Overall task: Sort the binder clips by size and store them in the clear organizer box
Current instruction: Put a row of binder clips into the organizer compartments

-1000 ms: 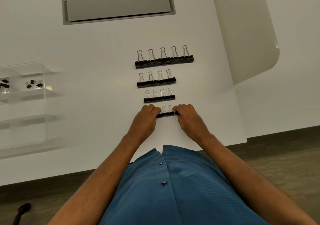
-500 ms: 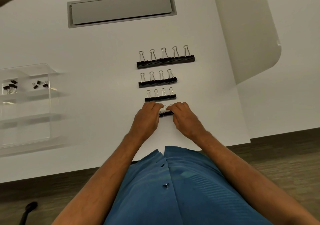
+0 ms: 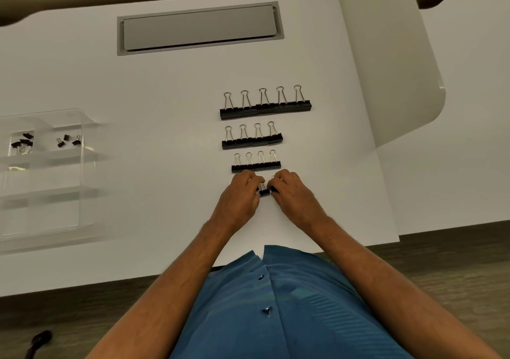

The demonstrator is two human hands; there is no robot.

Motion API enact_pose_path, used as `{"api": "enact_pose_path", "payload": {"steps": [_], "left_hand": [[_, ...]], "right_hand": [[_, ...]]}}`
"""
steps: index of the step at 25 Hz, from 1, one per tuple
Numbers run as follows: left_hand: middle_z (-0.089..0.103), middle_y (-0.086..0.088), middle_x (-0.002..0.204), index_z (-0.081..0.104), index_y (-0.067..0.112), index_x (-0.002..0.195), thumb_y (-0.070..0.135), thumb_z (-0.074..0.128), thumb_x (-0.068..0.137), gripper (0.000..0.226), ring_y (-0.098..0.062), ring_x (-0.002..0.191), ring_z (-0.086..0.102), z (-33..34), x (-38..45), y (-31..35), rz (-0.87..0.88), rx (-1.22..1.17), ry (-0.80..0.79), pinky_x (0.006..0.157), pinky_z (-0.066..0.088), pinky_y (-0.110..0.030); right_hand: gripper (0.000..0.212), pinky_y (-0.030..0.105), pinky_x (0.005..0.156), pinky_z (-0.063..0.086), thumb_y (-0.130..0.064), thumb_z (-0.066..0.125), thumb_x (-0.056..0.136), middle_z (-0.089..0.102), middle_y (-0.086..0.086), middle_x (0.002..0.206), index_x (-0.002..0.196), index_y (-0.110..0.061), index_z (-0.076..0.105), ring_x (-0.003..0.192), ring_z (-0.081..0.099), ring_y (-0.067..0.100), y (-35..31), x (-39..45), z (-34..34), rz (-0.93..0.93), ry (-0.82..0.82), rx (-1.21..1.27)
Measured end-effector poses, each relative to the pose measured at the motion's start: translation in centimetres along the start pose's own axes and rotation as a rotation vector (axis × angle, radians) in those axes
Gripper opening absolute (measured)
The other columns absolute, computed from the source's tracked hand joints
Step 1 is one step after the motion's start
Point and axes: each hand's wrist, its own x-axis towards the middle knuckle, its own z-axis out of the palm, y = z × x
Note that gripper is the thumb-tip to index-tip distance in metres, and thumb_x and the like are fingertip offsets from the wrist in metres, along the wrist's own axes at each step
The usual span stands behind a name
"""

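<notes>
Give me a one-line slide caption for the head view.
Both hands, left hand and right hand, gather the nearest clip row on the white table.

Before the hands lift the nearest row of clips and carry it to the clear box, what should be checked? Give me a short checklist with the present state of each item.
1. Both hands hold the nearest row of clips: left hand and right hand close in from each end, ok.
2. Whole row gathered: cannot tell, fingers hide most of it.
3. Other three rows undisturbed: five-clip row, four-clip row, third row straight, ok.
4. Clear organizer box open, with free compartments: ok.
5. Sizes already stored in its two far compartments: cannot tell, too small.
</notes>
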Motion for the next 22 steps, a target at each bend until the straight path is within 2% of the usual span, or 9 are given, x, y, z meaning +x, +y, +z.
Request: {"api": "enact_pose_path", "payload": {"steps": [2, 5, 9, 12, 16, 22], "left_hand": [[0.053, -0.008, 0.124, 0.058, 0.011, 0.128, 0.016, 0.072, 0.088, 0.043, -0.019, 0.110, 0.051, -0.3, -0.5, 0.0, -0.033, -0.015, 0.019, 0.080, 0.050, -0.024], [0.050, -0.008, 0.125, 0.056, 0.012, 0.129, 0.023, 0.076, 0.086, 0.049, -0.020, 0.111, 0.048, -0.2, -1.1, -0.2, -0.089, -0.037, -0.014, 0.084, 0.051, -0.028], [0.057, -0.010, 0.116, 0.060, 0.010, 0.124, 0.019, 0.075, 0.087, 0.041, -0.024, 0.103, 0.052, 0.0, -1.2, -0.5, -0.106, -0.032, -0.018, 0.080, 0.053, -0.037], [0.059, -0.009, 0.110, 0.063, 0.011, 0.118, 0.018, 0.073, 0.088, 0.033, -0.024, 0.098, 0.053, 0.0, -1.0, -0.5, -0.093, -0.046, -0.012, 0.075, 0.052, -0.037], [0.060, -0.007, 0.105, 0.062, 0.013, 0.111, 0.017, 0.068, 0.092, 0.021, -0.023, 0.093, 0.053, 0.0, -0.8, -0.7, -0.090, -0.040, -0.033, 0.070, 0.048, -0.034], [0.059, -0.005, 0.112, 0.061, 0.017, 0.122, 0.021, 0.060, 0.098, 0.025, -0.019, 0.101, 0.051, 0.1, -0.5, -0.6, -0.107, -0.068, -0.092, 0.082, 0.048, -0.031]], "right_hand": [[0.015, 0.036, 0.067, 0.054, -0.009, 0.066, 0.094, 0.058, 0.007, 0.109, 0.109, -0.011, 0.064, 0.092, 0.052, 0.021, 0.1, 0.2, -0.1, -0.003, 0.003, 0.006], [0.014, 0.034, 0.068, 0.053, -0.009, 0.063, 0.097, 0.057, 0.005, 0.111, 0.110, -0.012, 0.064, 0.094, 0.052, 0.019, 0.1, 0.3, -0.4, 0.015, 0.019, 0.049], [0.018, 0.031, 0.071, 0.053, -0.011, 0.066, 0.096, 0.058, 0.004, 0.113, 0.113, -0.012, 0.064, 0.096, 0.053, 0.018, -0.4, 0.1, -0.5, 0.022, 0.037, 0.103], [0.020, 0.030, 0.073, 0.053, -0.011, 0.068, 0.094, 0.059, 0.005, 0.111, 0.114, -0.012, 0.064, 0.097, 0.055, 0.019, -1.1, 0.2, -0.2, -0.012, 0.019, 0.104], [0.020, 0.036, 0.065, 0.055, -0.012, 0.067, 0.095, 0.058, 0.004, 0.107, 0.114, -0.015, 0.064, 0.092, 0.055, 0.019, -1.2, 0.3, 0.1, -0.027, -0.023, 0.060], [0.034, 0.030, 0.054, 0.052, -0.016, 0.073, 0.092, 0.056, 0.001, 0.103, 0.124, -0.019, 0.064, 0.084, 0.056, 0.015, -0.7, 0.1, 0.2, -0.001, -0.045, 0.048]]}}
